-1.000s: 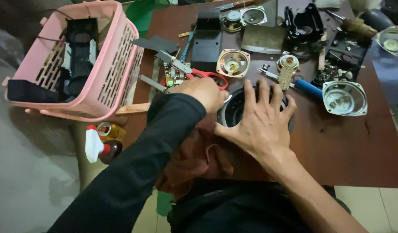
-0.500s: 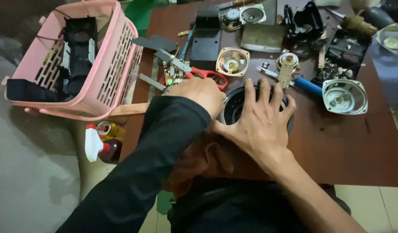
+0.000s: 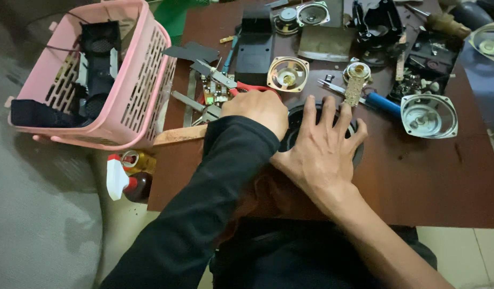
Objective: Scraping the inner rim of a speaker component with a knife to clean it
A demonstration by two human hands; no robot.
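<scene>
Round black speaker (image 3: 298, 120): lies flat at the near middle of the brown bench (image 3: 418, 176), largely covered by both hands. Right hand (image 3: 322, 150): fingers spread, palm pressed on top, grip released. Left hand (image 3: 257, 109): curled into a clenched grip at the speaker's left rim; what it grasps cannot be told. Just beyond: red-handled cutters (image 3: 252, 87), small brass-coloured speaker (image 3: 287, 73), blue-handled tool (image 3: 378, 101), silver speaker frame (image 3: 429, 115). Far left: pink basket (image 3: 145, 75) holding black parts.

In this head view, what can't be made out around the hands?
- Round black part: mostly hidden under the right hand and left hand.
- Left hand's grip: fingers face away.
- Red-handled tool: tip hidden behind the left hand.
- Silver speaker: cut by the right edge.
</scene>
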